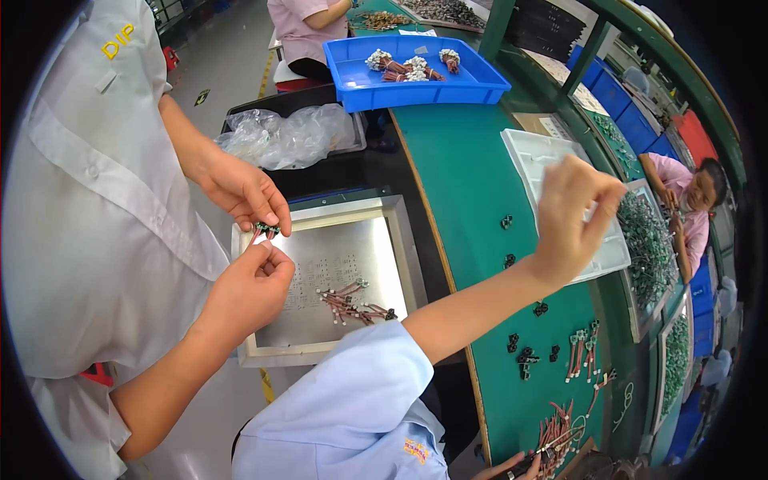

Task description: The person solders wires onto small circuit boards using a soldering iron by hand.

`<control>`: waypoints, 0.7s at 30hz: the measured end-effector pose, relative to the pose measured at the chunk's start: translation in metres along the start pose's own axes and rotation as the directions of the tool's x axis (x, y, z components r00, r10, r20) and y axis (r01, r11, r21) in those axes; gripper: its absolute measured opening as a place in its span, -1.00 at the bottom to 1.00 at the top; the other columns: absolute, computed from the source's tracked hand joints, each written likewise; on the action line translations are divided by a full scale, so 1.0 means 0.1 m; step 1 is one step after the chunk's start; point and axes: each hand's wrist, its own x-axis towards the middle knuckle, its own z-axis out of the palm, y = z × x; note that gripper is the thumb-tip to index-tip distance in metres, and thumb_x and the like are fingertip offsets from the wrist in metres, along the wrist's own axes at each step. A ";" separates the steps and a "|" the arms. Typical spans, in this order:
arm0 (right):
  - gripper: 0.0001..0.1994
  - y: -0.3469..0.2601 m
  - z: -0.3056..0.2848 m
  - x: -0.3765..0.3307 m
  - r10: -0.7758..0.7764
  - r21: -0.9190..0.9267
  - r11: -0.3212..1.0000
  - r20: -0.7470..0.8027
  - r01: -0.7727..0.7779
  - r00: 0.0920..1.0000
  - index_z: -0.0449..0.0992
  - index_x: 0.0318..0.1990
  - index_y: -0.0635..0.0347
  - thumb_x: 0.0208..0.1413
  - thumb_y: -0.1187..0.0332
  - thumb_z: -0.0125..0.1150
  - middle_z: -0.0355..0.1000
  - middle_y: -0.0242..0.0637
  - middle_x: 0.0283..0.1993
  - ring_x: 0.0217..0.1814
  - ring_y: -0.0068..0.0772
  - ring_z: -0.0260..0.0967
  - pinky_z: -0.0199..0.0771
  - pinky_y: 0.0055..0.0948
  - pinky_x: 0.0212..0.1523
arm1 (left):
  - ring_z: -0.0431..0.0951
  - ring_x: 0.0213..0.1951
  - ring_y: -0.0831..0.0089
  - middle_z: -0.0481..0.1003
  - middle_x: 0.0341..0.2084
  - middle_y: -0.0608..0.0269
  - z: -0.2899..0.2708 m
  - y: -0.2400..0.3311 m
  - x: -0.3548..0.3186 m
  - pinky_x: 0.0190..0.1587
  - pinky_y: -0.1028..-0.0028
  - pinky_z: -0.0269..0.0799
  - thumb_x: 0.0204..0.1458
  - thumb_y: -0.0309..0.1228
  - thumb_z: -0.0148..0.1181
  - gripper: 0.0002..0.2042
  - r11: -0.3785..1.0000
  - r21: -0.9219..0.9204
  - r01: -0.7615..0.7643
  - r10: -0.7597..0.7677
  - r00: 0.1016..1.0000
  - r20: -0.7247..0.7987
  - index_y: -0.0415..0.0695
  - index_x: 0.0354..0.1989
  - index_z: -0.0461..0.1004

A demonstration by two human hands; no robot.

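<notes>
My left hand is raised over a white plastic tray at the right, its fingers bent and smeared by motion; whether it holds anything is unclear. At the lower edge my right hand, partly cut off, is closed on a black-handled tool with a slim metal end. The tool lies against a bundle of reddish-brown wires. Nearby on the green bench are small dark connector parts and wired green boards.
At left, a grey-shirted person pinches small wired boards above a metal-framed plate bearing wire leads. Farther off are a blue bin and plastic bags. Across the bench sits a pink-sleeved person beside a board-filled tray.
</notes>
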 end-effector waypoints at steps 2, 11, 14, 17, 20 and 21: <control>-0.79 0.19 -0.07 0.00 -0.048 -0.233 0.969 0.169 0.087 0.985 0.38 -0.20 0.43 0.01 0.49 0.12 0.34 0.03 -0.31 -0.33 -0.02 0.32 0.35 -0.27 -0.18 | 0.16 -0.54 0.51 0.24 -0.60 0.42 0.09 -0.09 -0.18 -0.38 0.57 0.09 -0.14 -0.61 0.08 -0.90 1.000 0.013 -0.013 0.012 0.997 0.078 -0.10 -0.53 0.36; -0.78 0.57 -0.03 -0.12 -0.063 -0.070 0.995 0.063 0.068 0.996 0.38 -0.20 0.44 0.01 0.48 0.12 0.33 0.04 -0.30 -0.33 -0.02 0.32 0.35 -0.27 -0.17 | 0.20 -0.54 0.42 0.24 -0.56 0.33 0.16 -0.35 -1.14 -0.36 0.51 0.17 -0.16 -0.55 0.10 -0.91 0.975 0.159 0.157 -0.196 0.945 0.264 -0.13 -0.57 0.32; -0.78 1.31 -0.15 -0.43 0.061 -0.157 0.986 0.071 -0.049 0.996 0.38 -0.19 0.44 0.01 0.48 0.12 0.33 0.03 -0.30 -0.33 -0.02 0.31 0.34 -0.27 -0.17 | 0.22 -0.54 0.42 0.24 -0.55 0.32 0.14 -0.33 -1.18 -0.39 0.50 0.18 -0.16 -0.55 0.10 -0.92 0.970 0.168 0.178 -0.223 0.926 0.303 -0.13 -0.56 0.32; -0.77 1.62 -0.15 -0.63 0.205 -0.250 0.951 0.069 -0.182 0.976 0.37 -0.19 0.43 0.01 0.48 0.11 0.33 0.03 -0.30 -0.33 -0.02 0.31 0.34 -0.27 -0.16 | 0.23 -0.54 0.41 0.24 -0.55 0.32 0.13 -0.41 -1.30 -0.42 0.50 0.19 -0.15 -0.55 0.10 -0.92 0.962 0.180 0.203 -0.257 0.897 0.360 -0.14 -0.55 0.32; -0.77 0.35 0.08 -0.07 0.405 -0.339 0.880 0.170 -0.332 0.898 0.37 -0.18 0.43 0.02 0.48 0.11 0.32 0.02 -0.30 -0.33 -0.04 0.31 0.34 -0.28 -0.17 | 0.24 -0.55 0.40 0.24 -0.55 0.32 0.10 -0.49 -1.39 -0.45 0.49 0.20 -0.15 -0.55 0.10 -0.92 0.956 0.205 0.210 -0.276 0.883 0.380 -0.14 -0.55 0.31; -0.77 0.05 -0.06 0.09 0.453 -0.382 0.847 0.151 -0.371 0.879 0.37 -0.18 0.42 0.02 0.49 0.10 0.32 0.02 -0.30 -0.33 -0.04 0.30 0.34 -0.28 -0.17 | 0.24 -0.56 0.40 0.24 -0.55 0.32 0.21 -0.35 -1.35 -0.46 0.49 0.20 -0.15 -0.55 0.10 -0.91 0.961 0.161 0.225 -0.271 0.883 0.384 -0.14 -0.55 0.31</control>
